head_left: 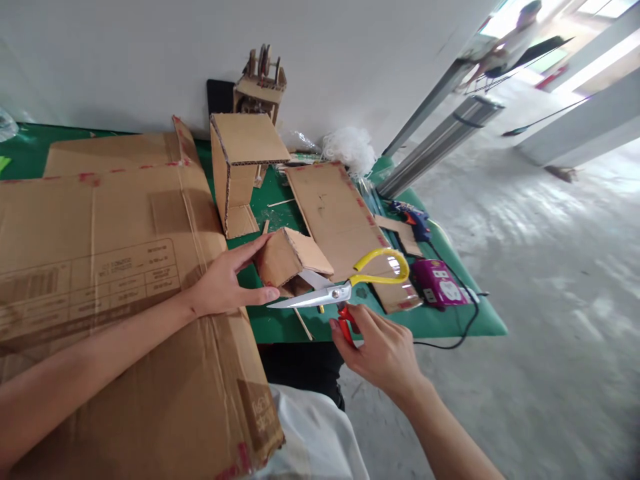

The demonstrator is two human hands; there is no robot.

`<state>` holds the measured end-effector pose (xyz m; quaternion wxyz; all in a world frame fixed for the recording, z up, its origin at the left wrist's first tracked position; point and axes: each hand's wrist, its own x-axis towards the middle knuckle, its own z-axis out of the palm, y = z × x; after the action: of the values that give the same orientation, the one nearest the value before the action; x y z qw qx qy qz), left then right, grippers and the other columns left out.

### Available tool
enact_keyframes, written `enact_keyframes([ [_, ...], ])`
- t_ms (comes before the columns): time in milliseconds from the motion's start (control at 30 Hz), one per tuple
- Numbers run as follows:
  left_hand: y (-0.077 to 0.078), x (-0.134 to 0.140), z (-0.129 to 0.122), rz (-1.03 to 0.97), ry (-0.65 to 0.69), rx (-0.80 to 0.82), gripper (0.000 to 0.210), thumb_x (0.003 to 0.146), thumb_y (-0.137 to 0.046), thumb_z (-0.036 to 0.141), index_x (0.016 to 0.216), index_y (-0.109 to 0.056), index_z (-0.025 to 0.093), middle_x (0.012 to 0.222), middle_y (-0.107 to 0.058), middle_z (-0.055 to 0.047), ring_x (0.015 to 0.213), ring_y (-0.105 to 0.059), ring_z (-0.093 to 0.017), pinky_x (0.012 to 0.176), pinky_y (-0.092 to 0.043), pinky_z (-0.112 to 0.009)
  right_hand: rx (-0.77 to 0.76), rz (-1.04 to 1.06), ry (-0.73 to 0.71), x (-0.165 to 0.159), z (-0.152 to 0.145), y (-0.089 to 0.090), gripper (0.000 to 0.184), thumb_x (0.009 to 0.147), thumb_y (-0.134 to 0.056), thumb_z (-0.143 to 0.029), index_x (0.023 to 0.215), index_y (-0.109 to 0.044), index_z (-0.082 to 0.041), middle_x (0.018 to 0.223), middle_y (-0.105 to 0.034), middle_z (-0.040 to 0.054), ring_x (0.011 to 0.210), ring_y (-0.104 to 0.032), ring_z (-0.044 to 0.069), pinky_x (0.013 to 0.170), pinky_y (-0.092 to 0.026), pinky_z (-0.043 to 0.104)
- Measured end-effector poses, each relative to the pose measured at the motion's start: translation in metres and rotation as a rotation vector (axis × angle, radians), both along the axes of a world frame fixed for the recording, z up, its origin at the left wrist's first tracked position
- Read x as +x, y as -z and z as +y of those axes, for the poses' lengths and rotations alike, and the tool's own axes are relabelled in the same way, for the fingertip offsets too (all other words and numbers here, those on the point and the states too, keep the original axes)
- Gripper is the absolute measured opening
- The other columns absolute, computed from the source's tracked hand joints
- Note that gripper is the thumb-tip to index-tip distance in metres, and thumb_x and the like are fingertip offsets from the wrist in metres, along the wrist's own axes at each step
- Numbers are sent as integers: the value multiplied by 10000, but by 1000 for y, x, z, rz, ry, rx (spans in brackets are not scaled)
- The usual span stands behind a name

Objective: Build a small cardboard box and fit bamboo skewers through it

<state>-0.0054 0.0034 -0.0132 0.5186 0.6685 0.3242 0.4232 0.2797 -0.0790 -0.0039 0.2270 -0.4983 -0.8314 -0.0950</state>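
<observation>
My left hand (pixel 225 280) rests its forearm over the large cardboard sheet. Its thumb and fingers are around the left side of a small folded cardboard box (pixel 286 260) with a sloping top, gripping it. My right hand (pixel 383 343) is closed round a red handle (pixel 346 325) below a pair of scissors (pixel 336 293). The scissors' yellow handle loop (pixel 383 267) stands away from the hand. Their blades are apart and point left, in front of the small box; one overlaps its lower edge. Whether they touch the cardboard I cannot tell.
A large cardboard carton (pixel 110 233) covers the left of the green table (pixel 280 327). Behind stand a cardboard frame (pixel 255 137) and a wheeled cardboard model (pixel 260 87). Rightward lie a flat panel (pixel 330 213), a glue gun (pixel 417 220) and a purple box (pixel 443 283) with a cable.
</observation>
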Motion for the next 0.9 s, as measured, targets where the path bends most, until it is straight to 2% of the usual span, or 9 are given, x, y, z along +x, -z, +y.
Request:
enact_keyframes([
  [100,0,0,0,6,-1,25,958,687,-902,329,1538,-463,283,1595,-456,-113,1435,-467,-387,1211,-365,-561,-38,13,-8,1,-1,-3,96,919,-551,-209,867,-609,-154,666,-667,9,549,-622,121,526,-426,227],
  [267,-1,-1,2,39,-3,58,978,645,-924,282,1522,-489,285,1565,-496,-115,1421,-482,-398,1207,-372,-564,-255,118,-104,3,-3,-10,114,928,-530,-220,822,-552,-185,644,-602,-19,510,-549,95,510,-406,207],
  [333,0,-1,2,26,5,61,978,647,-922,272,1522,-487,296,1567,-495,-106,1419,-486,-392,1207,-373,-562,-238,116,-93,3,-4,-10,118,928,-533,-219,817,-552,-185,641,-600,-22,509,-548,93,514,-407,205],
  [467,3,-1,1,2,17,25,956,687,-900,286,1537,-463,300,1605,-442,-95,1451,-447,-384,1226,-335,-563,-52,48,-16,-1,-4,-7,78,904,-564,-196,853,-612,-162,650,-644,-9,536,-604,108,527,-408,217],
  [533,3,-1,1,-5,8,7,953,692,-897,297,1539,-460,296,1615,-427,-96,1457,-438,-385,1230,-330,-559,-17,27,2,-2,-3,-8,73,899,-570,-189,862,-622,-155,656,-652,-3,557,-624,117,535,-411,222],
  [600,3,-2,2,-1,3,22,960,684,-902,299,1538,-462,293,1611,-432,-99,1454,-442,-384,1232,-329,-552,-66,46,-33,0,-3,-11,80,913,-557,-195,864,-606,-156,654,-636,-8,544,-605,109,528,-408,219],
  [767,2,-3,5,89,21,123,976,671,-903,292,1539,-459,314,1591,-466,-89,1437,-463,-383,1237,-314,-557,-340,102,-124,6,-4,-20,167,960,-520,-249,803,-511,-195,635,-552,-36,497,-506,91,505,-396,212],
  [900,2,-2,4,52,29,102,961,676,-903,303,1533,-467,316,1581,-482,-83,1415,-491,-377,1221,-362,-522,-236,80,-81,4,-7,-19,123,951,-525,-224,835,-533,-185,652,-566,-26,520,-534,100,518,-397,219],
])
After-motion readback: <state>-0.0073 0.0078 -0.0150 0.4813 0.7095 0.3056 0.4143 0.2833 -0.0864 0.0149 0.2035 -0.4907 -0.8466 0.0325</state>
